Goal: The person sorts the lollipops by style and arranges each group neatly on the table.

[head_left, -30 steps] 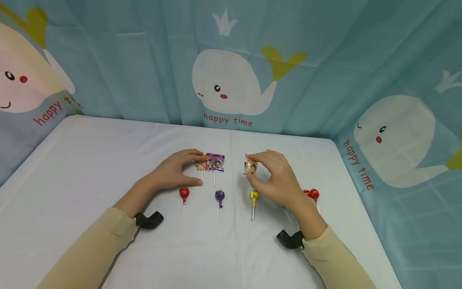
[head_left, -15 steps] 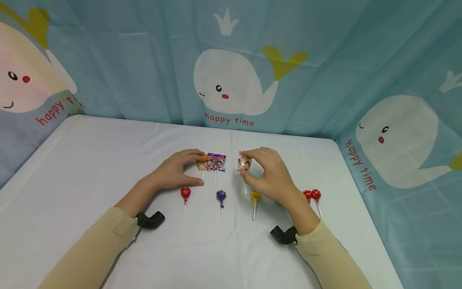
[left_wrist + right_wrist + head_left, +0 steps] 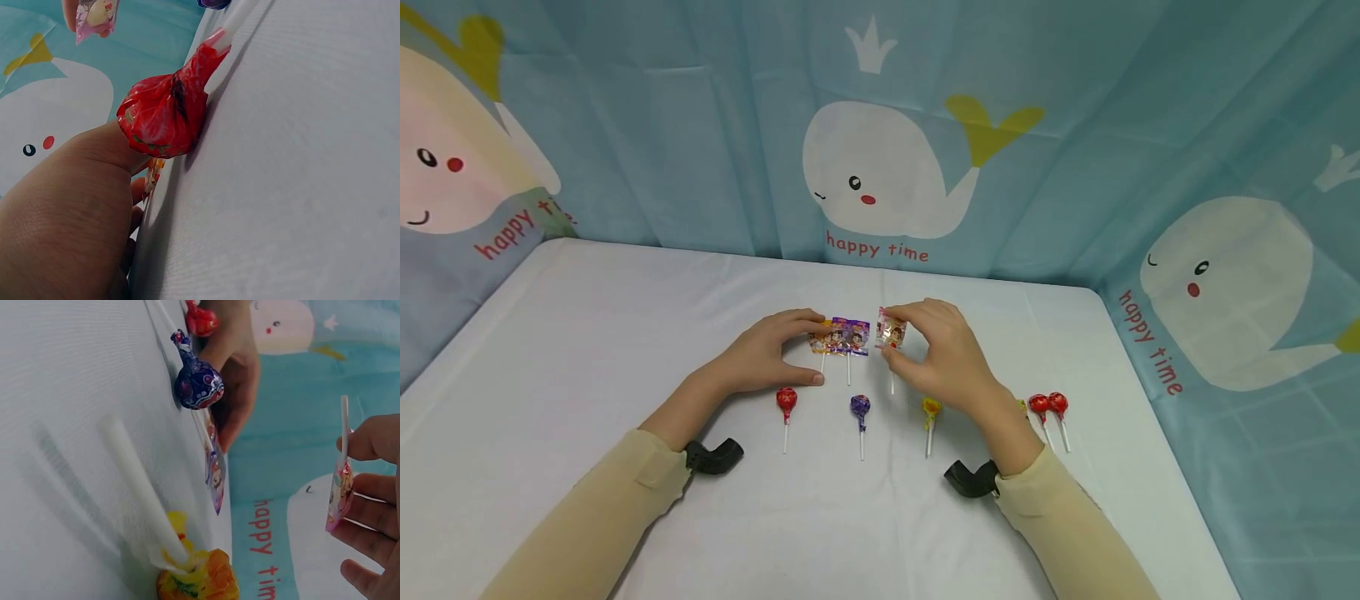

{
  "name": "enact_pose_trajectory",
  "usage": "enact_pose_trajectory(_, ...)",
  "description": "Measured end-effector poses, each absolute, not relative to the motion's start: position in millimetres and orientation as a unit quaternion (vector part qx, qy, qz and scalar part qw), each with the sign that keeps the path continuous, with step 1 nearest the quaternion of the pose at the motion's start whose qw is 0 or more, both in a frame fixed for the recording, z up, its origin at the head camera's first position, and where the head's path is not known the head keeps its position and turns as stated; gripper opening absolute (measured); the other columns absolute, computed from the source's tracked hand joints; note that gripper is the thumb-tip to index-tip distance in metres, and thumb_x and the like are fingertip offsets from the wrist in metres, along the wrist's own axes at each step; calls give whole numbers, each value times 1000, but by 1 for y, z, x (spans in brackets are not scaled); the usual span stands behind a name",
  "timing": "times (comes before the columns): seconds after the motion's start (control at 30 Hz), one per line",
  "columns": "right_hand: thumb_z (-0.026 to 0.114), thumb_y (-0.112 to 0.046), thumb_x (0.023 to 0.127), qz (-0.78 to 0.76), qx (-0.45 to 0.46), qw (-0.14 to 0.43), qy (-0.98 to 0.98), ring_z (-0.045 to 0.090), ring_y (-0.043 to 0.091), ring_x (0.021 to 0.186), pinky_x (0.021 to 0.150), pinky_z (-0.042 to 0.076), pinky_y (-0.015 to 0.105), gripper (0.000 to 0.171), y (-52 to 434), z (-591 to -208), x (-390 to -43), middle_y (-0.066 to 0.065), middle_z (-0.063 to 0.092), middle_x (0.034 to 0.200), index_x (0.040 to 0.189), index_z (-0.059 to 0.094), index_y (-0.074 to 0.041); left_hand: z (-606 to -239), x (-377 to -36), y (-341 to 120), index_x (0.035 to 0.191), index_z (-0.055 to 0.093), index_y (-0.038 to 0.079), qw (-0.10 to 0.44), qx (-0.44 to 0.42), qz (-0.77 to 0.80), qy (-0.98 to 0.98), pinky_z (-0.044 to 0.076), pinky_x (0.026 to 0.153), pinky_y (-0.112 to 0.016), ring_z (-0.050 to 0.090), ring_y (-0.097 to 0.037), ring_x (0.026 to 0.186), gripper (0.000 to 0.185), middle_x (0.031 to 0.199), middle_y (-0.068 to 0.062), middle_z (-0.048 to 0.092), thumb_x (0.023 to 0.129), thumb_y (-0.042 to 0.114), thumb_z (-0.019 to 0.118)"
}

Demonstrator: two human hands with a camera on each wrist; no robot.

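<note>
My left hand (image 3: 775, 354) rests on the table, its fingertips on the edge of an orange-wrapped flat lollipop (image 3: 822, 340). Its thumb lies apart, close to that lollipop's stick. Overlapping the orange one is a purple-wrapped flat lollipop (image 3: 854, 337). My right hand (image 3: 947, 358) pinches a pink-wrapped flat lollipop (image 3: 891, 330) between thumb and fingers, just right of the purple one. In the right wrist view this pink lollipop (image 3: 340, 494) is held above the table, stick uppermost in that view. Nearest the left thumb lies a round red lollipop (image 3: 165, 115).
In a front row lie a round purple lollipop (image 3: 860, 407) and a yellow one (image 3: 931, 408). Two red lollipops (image 3: 1048, 403) lie at the right, beside another partly hidden by the right wrist. A blue whale-print curtain (image 3: 700, 150) borders the white table (image 3: 625, 333).
My right hand has moved left with the pink-wrapped lollipop, bringing it close to the purple flat one and uncovering the yellow lollipop. The left hand has stayed in place.
</note>
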State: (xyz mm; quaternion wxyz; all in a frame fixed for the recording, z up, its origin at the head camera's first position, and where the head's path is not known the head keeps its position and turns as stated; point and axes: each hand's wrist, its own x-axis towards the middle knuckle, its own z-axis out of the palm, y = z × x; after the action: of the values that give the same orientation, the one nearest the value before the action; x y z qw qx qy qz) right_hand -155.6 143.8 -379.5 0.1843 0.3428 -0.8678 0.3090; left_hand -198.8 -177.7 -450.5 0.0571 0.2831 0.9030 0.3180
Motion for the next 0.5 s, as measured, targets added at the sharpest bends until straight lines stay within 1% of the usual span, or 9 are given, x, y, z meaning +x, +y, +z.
enact_pose_trajectory(0.1, 84, -26, 93, 311, 345, 184, -866, 69, 20, 106, 119, 43, 47, 45, 140, -380, -158, 1, 77, 114, 133, 76, -7, -452, -199, -178, 154, 65, 26, 51, 287, 318, 902, 29, 128, -65, 38, -35, 158, 80, 165, -3, 51, 84, 56, 92)
enact_pose_trajectory(0.23, 83, -25, 93, 310, 343, 183, -868, 69, 18, 108, 119, 43, 46, 44, 134, -380, -160, -1, 76, 111, 133, 76, -8, -452, -199, -178, 153, 66, 26, 47, 289, 317, 902, 29, 127, -66, 38, -36, 158, 80, 165, -3, 52, 84, 56, 92)
enact_pose_trajectory(0.37, 81, -24, 93, 308, 340, 178, -871, 69, 18, 113, 120, 41, 44, 44, 129, -379, -162, 0, 77, 117, 135, 76, -9, -452, -199, -179, 153, 66, 26, 48, 290, 318, 901, 29, 127, -66, 38, -36, 158, 80, 165, -4, 52, 84, 56, 92)
enact_pose_trajectory(0.5, 80, -22, 92, 306, 334, 171, -875, 69, 19, 117, 121, 40, 42, 46, 125, -379, -163, 1, 77, 124, 136, 75, -9, -451, -199, -178, 154, 65, 27, 51, 289, 319, 901, 30, 128, -63, 39, -33, 158, 80, 164, -2, 52, 84, 55, 92)
